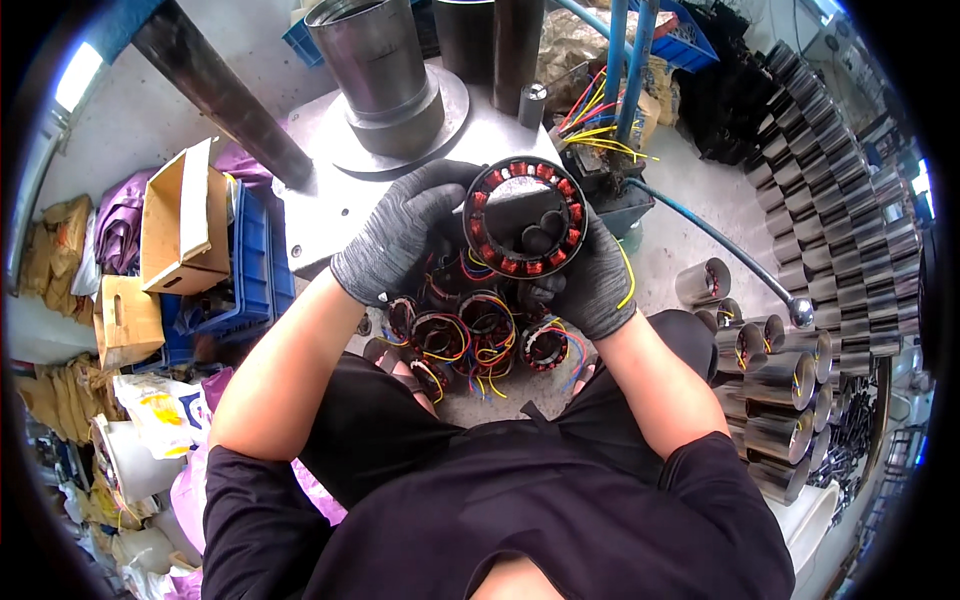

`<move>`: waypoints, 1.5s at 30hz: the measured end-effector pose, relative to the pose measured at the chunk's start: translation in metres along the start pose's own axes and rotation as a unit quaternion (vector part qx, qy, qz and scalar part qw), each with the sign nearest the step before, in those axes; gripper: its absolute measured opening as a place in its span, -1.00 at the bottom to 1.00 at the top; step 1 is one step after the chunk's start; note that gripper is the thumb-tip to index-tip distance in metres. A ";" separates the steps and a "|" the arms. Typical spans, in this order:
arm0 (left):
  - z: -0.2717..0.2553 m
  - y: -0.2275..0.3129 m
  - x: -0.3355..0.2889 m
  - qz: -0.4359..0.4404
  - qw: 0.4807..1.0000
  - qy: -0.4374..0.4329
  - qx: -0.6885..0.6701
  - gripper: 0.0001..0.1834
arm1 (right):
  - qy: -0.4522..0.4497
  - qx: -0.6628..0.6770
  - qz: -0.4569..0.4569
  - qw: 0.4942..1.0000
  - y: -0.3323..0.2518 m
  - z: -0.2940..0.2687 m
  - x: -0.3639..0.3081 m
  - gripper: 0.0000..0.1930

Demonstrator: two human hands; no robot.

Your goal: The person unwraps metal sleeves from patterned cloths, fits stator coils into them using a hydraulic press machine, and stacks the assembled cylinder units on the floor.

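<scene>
Between my two gloved hands is a ring-shaped motor stator [510, 267], black with red copper windings round its inner side. My left hand [408, 225], in a dark grey glove, grips its left rim. My right hand [597, 275] is closed round the right and lower right side, its fingers partly hidden behind the ring. A yellow wire [627, 275] hangs beside the right glove. Through the ring's opening, dark rounded shapes show that I cannot make out. Beyond it, a steel cylinder [370, 60] stands on a round base on the metal press table [312, 215].
Several wired stators [440, 335] lie on the floor between my feet. Blue crates [255, 250] and a cardboard box [185, 220] are at the left. A lever with a ball end [800, 311] reaches out rightward. Steel sleeves [780, 380] are stacked at the right.
</scene>
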State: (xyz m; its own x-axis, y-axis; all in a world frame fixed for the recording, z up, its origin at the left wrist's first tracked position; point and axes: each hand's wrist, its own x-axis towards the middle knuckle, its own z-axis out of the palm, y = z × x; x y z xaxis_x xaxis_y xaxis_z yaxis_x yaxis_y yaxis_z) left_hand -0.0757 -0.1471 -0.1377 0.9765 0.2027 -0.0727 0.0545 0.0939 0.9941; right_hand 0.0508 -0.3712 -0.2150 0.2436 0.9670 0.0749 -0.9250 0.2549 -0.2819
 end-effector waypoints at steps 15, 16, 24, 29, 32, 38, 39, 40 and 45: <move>0.010 0.003 0.002 -0.052 0.982 -0.009 0.179 -0.50 | 0.153 -0.065 0.041 0.985 -0.002 0.020 0.004 -0.58; 0.009 0.004 0.002 -0.054 0.980 -0.009 0.194 -0.50 | 0.152 -0.066 0.041 0.985 -0.002 0.022 0.004 -0.58; -0.002 0.005 0.000 0.035 0.982 0.113 0.145 -0.50 | 0.140 -0.120 -0.032 0.982 -0.008 0.018 0.010 -0.50; -0.009 0.005 -0.002 0.047 0.981 0.167 0.087 -0.54 | 0.171 -0.105 -0.006 0.980 0.006 0.008 0.004 -0.52; -0.010 0.007 -0.004 0.058 0.977 0.176 0.103 -0.57 | 0.183 -0.232 -0.050 0.954 0.018 0.014 0.001 -0.52; -0.012 0.005 -0.001 0.059 0.981 0.166 0.078 -0.52 | 0.192 -0.416 -0.184 0.870 0.030 0.022 0.000 -0.64; -0.010 0.008 -0.002 0.058 0.981 0.172 0.065 -0.55 | 0.194 -0.415 -0.185 0.870 0.029 0.023 0.000 -0.64; -0.008 0.009 -0.002 0.055 0.981 0.177 0.050 -0.58 | 0.169 -0.422 -0.205 0.867 0.028 0.023 0.001 -0.65; -0.001 0.007 0.001 0.038 0.985 0.166 -0.025 -0.60 | 0.145 -0.419 -0.221 0.869 0.025 0.026 -0.001 -0.61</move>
State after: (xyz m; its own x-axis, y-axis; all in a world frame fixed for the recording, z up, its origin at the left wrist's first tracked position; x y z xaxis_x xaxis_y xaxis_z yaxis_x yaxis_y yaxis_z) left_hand -0.0745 -0.1449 -0.1312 0.8546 0.5185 -0.0289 -0.0348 0.1128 0.9930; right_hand 0.0202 -0.3655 -0.1970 0.6957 0.7039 0.1435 -0.2146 0.3943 -0.8936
